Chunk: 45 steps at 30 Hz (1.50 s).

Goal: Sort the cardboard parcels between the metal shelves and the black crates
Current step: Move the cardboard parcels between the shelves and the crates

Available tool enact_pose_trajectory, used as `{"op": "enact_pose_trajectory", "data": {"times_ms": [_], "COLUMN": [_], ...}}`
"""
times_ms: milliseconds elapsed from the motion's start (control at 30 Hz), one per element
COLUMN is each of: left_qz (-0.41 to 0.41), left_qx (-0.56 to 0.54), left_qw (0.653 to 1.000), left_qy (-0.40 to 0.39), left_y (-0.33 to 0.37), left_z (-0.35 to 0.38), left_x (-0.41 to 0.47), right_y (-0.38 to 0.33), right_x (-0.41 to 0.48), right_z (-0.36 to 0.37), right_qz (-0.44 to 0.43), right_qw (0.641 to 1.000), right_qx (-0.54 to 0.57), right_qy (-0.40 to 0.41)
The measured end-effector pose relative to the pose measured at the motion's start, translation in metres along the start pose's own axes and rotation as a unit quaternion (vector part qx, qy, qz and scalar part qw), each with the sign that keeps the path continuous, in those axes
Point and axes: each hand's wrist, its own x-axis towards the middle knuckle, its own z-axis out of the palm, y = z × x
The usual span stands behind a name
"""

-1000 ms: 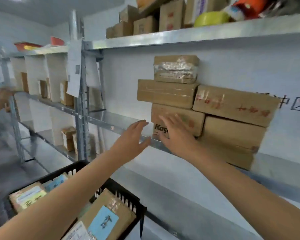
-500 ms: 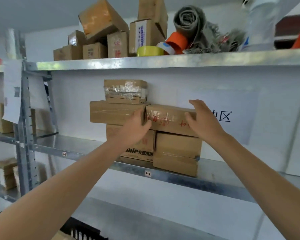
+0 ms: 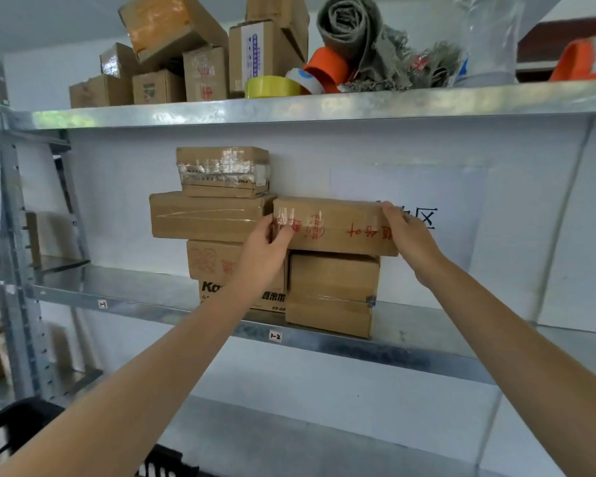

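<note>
Left hand: clamped on the left end of the long, flat brown cardboard parcel with red stamped characters, fingers curled onto its front face over the clear tape. Right hand: clamped on the parcel's right end, fingers hooked over the top corner.

Location: the parcel lies level on top of a plain brown carton, on the right of a stack standing on the middle galvanised metal shelf, at the far wall. Its left end touches a wide flat brown parcel.

Handling, as judged: the board looks stiff and the edges square, so a grip at both ends should hold without crushing. The weight is unknown, though the flat shape suggests a modest load. The glossy tape under the left fingers may be slippery, and bare cardboard would give a surer hold. The overhang at the right end leaves room for fingers beneath. Drawing it out straight towards the near side would least disturb the neighbouring parcel.

Containers:
- The middle shelf also holds a small parcel wrapped in clear tape, on top of the wide parcel, and a brown carton with black lettering below.
- The upper metal shelf holds small brown cartons, a yellow tape roll and a rolled grey cloth.
- The black plastic crate sits near and to the left, with only its rim in view. Contents cannot be told.
</note>
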Motion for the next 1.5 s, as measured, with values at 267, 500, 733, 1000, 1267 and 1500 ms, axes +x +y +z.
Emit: {"op": "enact_pose_trajectory", "data": {"times_ms": [267, 500, 733, 1000, 1267, 1500], "left_qz": [-0.008, -0.073, -0.121, -0.200, -0.232, -0.228], "left_qx": [-0.194, -0.278, -0.277, -0.203, -0.049, 0.029], "left_qw": [0.979, 0.955, 0.943, 0.937, 0.944, 0.931], "left_qy": [0.067, 0.078, 0.139, 0.202, 0.230, 0.282], "left_y": [-0.009, -0.016, -0.031, -0.069, -0.092, -0.113], "left_z": [-0.001, -0.025, -0.063, -0.101, -0.138, -0.174], "left_x": [-0.069, -0.112, -0.149, -0.195, -0.248, -0.278], "right_y": [0.019, 0.044, 0.070, 0.098, 0.107, 0.117], "right_x": [-0.071, -0.124, -0.146, -0.154, -0.171, -0.187], "right_z": [-0.019, -0.008, 0.018, 0.085, 0.143, 0.182], "right_qz": [-0.123, -0.105, -0.058, -0.023, -0.050, 0.031], "right_qw": [0.989, 0.975, 0.964, 0.964, 0.952, 0.934], "right_qx": [0.064, 0.184, 0.258, 0.198, 0.200, 0.228], "right_qy": [0.060, 0.072, -0.019, -0.178, -0.226, -0.273]}}
